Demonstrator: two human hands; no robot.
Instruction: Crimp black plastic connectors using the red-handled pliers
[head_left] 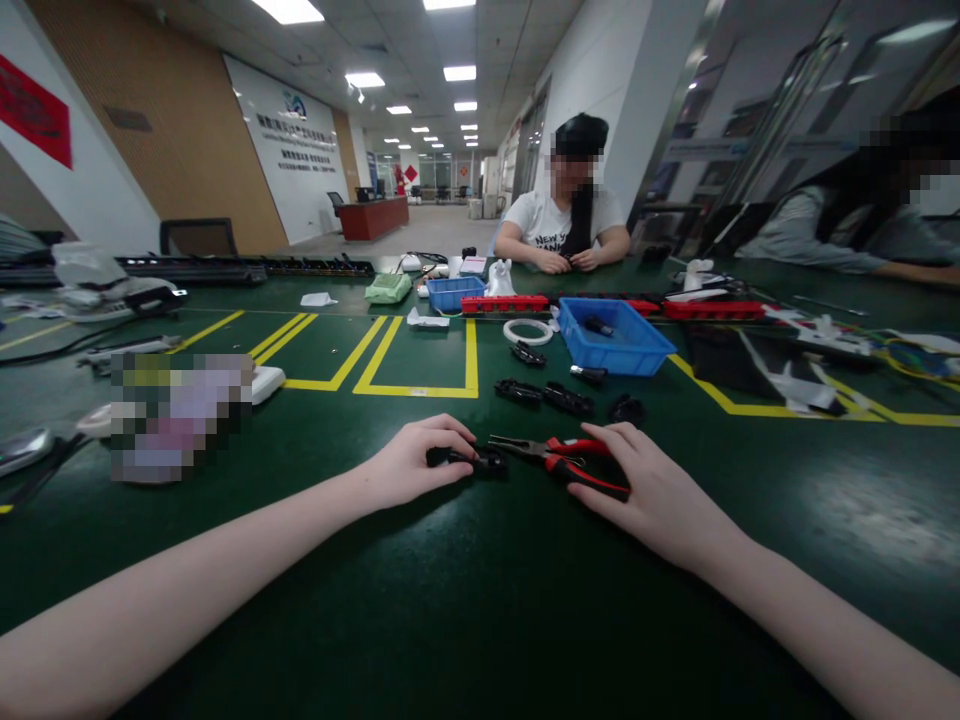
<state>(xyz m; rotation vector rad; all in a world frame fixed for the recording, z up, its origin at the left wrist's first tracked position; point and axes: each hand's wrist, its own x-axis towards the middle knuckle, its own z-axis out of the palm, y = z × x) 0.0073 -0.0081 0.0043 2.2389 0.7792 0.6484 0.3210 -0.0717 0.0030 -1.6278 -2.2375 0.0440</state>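
Observation:
My left hand (424, 462) is closed around a small black plastic part (489, 460) that lies low over the green table. Fingers and thumb cover much of that part. Red-and-black needle-nose pliers (555, 455) are in my right hand (649, 490), which grips their handles; the handles are spread and the jaws point left toward the black part. A small gap seems to separate the plier tips from it. Beyond my hands lie several similar black parts (568, 399), grouped in front of a blue bin (619, 340) holding some dark pieces.
A white ring of tape or cable (527, 332) lies left of the bin. Red strips (506, 304) run across the table behind it. A smaller blue tray (455, 293) and a green pack (388, 289) are farther left. Across the table sits a person (551, 225); another is at right.

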